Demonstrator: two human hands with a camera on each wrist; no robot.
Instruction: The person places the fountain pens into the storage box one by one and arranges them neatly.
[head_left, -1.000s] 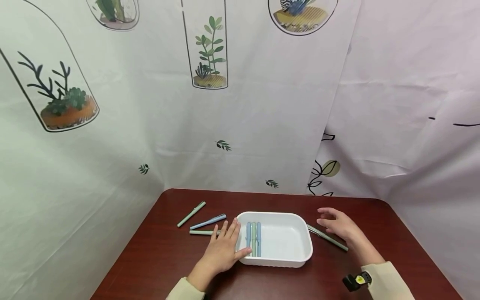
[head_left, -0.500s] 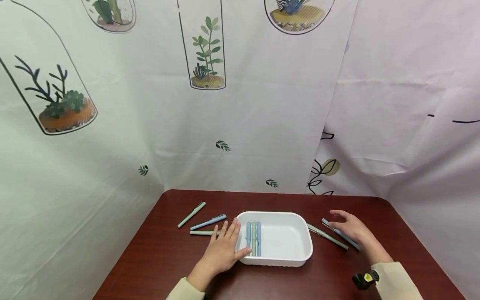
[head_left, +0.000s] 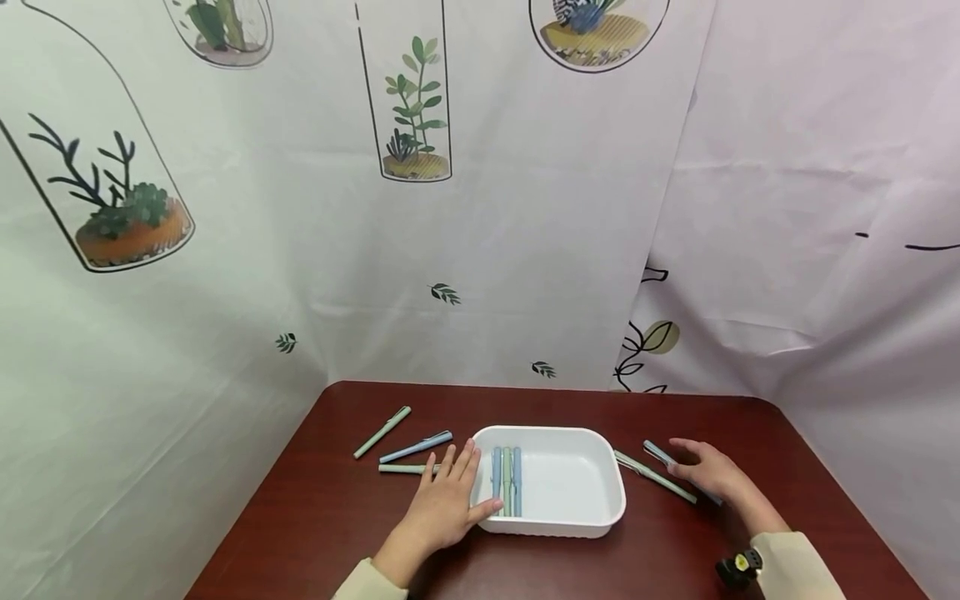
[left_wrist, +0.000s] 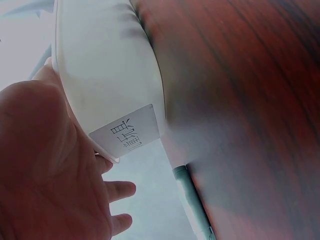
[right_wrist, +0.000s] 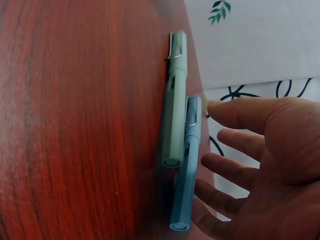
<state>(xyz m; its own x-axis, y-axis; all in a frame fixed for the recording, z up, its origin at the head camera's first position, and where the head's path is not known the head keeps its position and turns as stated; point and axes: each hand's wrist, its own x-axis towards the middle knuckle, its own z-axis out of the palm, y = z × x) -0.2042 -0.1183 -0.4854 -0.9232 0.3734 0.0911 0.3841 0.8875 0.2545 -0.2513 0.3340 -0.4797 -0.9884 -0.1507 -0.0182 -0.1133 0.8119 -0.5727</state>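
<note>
My left hand (head_left: 441, 507) rests with spread fingers on the left rim of a white plastic tray (head_left: 573, 525), its thumb over the near corner. Inside the tray, along its left wall, lie two blue pens and a green pen (head_left: 507, 479) side by side. To the right of the tray, my right hand (head_left: 714, 475) is over a blue pen (head_left: 655, 451), which it partly covers in the head view. The right wrist view has its fingers loosely extended beside the blue pen (right_wrist: 186, 185). Left of that pen, and close alongside, lies a green pen (right_wrist: 174, 115) with a metal clip.
Left of the tray lie a green pen (head_left: 382, 432), a blue pen (head_left: 416, 447) and another green pen (head_left: 401, 468), partly behind my left hand. A label (left_wrist: 127, 132) is on the tray's side. A printed cloth (head_left: 525, 250) hangs behind the dark red table (head_left: 300, 517).
My right hand has moved right, away from the green pen, and then lower over the blue pen, which was hidden a second ago. The left hand and tray have stayed in place.
</note>
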